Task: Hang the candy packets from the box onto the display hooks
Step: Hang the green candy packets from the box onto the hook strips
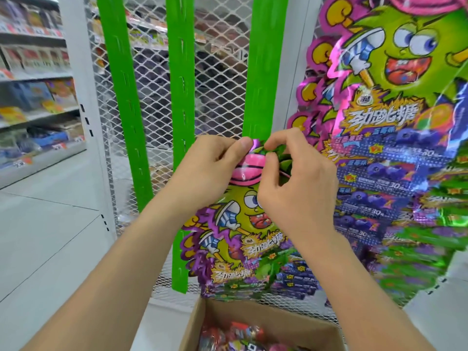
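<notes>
Shop aisle, at the display: my left hand (210, 163) and my right hand (291, 183) meet at the top of a glossy candy packet printed with a green cartoon face in a pink cap (235, 219) — both pinch its upper edge between thumb and fingertips, the left on the pink cap, the right just beside it on a crumpled green part. The packet's top sits against the lower end of the rightmost of three bright green plastic hanging strips (263, 72), which run down a white wire mesh panel (220, 84); whether it is caught on a hook I cannot tell, as my fingers cover the spot. Below my hands the packet hangs in front of the mesh, with more of the same purple-and-green packaging bunched behind its lower half. To the right, a larger cluster of matching hung packets (405, 110) fans out across the panel's edge. Directly beneath, an open brown cardboard box (253, 312) holds further colourful wrapped packets (235, 335) — only part of it is in view. At far left, blurred white shop shelves (38, 72) carry stocked goods
</notes>
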`<move>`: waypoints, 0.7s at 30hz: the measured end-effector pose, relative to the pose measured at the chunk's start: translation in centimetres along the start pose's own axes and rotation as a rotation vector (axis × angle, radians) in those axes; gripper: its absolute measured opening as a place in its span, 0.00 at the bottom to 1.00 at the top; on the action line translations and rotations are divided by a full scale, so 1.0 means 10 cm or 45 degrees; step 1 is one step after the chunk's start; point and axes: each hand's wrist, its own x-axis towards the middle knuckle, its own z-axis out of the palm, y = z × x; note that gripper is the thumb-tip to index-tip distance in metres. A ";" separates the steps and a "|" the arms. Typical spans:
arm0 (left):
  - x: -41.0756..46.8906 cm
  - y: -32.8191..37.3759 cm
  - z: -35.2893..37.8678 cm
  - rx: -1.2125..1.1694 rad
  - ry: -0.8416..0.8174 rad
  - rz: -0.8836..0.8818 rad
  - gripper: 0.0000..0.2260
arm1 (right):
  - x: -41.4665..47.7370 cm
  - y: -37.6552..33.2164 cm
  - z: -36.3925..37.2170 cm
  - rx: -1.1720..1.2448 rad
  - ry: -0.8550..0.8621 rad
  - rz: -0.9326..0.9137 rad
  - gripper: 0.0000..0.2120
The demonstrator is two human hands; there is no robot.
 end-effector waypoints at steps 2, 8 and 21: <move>0.00 -0.04 0.02 -0.050 -0.016 -0.009 0.27 | -0.03 0.00 0.00 -0.035 0.010 -0.004 0.08; 0.02 -0.06 0.11 -0.027 0.005 0.009 0.25 | -0.12 0.07 -0.03 -0.014 -0.020 0.051 0.11; -0.06 -0.14 -0.06 -0.169 -0.148 -0.018 0.27 | -0.18 0.06 0.05 0.122 0.142 -0.033 0.08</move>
